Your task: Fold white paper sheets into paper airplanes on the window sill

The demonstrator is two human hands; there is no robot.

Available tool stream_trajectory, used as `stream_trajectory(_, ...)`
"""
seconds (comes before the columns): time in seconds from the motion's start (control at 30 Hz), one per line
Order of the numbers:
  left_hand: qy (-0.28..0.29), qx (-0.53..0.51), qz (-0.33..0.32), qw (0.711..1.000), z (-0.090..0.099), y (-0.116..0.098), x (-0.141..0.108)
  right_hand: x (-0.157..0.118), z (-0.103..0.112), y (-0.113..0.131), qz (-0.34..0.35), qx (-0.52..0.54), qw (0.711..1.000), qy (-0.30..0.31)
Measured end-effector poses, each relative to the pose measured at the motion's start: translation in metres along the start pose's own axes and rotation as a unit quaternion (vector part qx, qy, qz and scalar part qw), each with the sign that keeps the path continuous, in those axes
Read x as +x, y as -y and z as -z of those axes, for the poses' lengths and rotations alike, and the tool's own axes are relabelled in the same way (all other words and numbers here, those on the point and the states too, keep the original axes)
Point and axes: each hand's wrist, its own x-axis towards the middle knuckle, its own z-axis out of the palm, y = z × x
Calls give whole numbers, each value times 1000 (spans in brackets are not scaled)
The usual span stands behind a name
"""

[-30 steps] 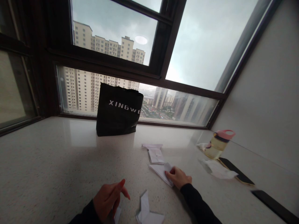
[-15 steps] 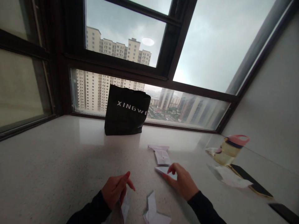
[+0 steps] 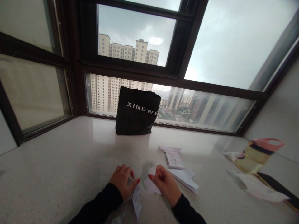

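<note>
My right hand (image 3: 167, 186) pinches a white sheet of folded paper (image 3: 152, 185) between thumb and fingers, just above the counter. To its left, my left hand (image 3: 122, 182) holds nothing I can see; its thumb points right, apart from the curled fingers. Under that thumb stands a narrow folded paper (image 3: 137, 202), partly covered by the hand. Beyond my right hand lies a long folded paper piece (image 3: 185, 178). Behind this piece is a paper shape with a flat, bar-like end (image 3: 174, 159).
A black bag (image 3: 137, 113) stands by the window on the white speckled counter (image 3: 58, 174). On the right are a yellowish bottle with a pink lid (image 3: 255, 155), a crumpled tissue (image 3: 259, 186) and a dark flat object (image 3: 277, 185).
My right hand has let go of the long folded piece and taken the paper lying nearer me. My left hand has risen slightly and its thumb has spread. The view has swung left.
</note>
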Motion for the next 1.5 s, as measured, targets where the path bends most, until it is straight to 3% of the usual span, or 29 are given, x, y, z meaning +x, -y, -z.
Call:
stream_trajectory(0.17, 46, 60, -17, 997, -9, -1, -5, -5, -5, -8, -6, 129, 992, -6)
stream_trajectory(0.3, 39, -100, 50, 993, -10, -2, 1, -10, -7, -1, -17, 152, 988, -10)
stream_trajectory(0.4, -14, -318, 104, 942, -12, -3, 4, -13, -10, 2, -20, 171, 985, 3)
stream_trajectory(0.47, -28, -401, 109, 909, -13, -3, 5, -15, -13, 4, -10, 189, 982, 14)
stream_trajectory(0.63, -27, -458, 109, 882, -13, -1, 6, -19, -18, 12, 33, 250, 968, 13)
stream_trajectory(0.77, 0, -527, 145, 837, -14, 2, 7, -19, -17, 15, 22, 275, 961, 16)
stream_trajectory(1.03, 41, -581, 158, 797, -21, -7, 1, -17, -12, 8, 2, 224, 975, -4)
stream_trajectory(1.13, 75, -599, 149, 783, -20, -14, -3, -18, -12, 4, 15, 150, 989, -11)
stream_trajectory(1.3, 108, -657, 136, 734, -21, -18, -5, -19, -10, 3, 49, -30, 997, -58)
stream_trajectory(1.4, 129, -681, 127, 710, -22, -14, -5, -20, -9, 6, 58, -76, 993, -67)
stream_trajectory(1.5, 129, -681, 123, 710, -21, -14, -5, -21, -10, 6, 67, -89, 991, -71)
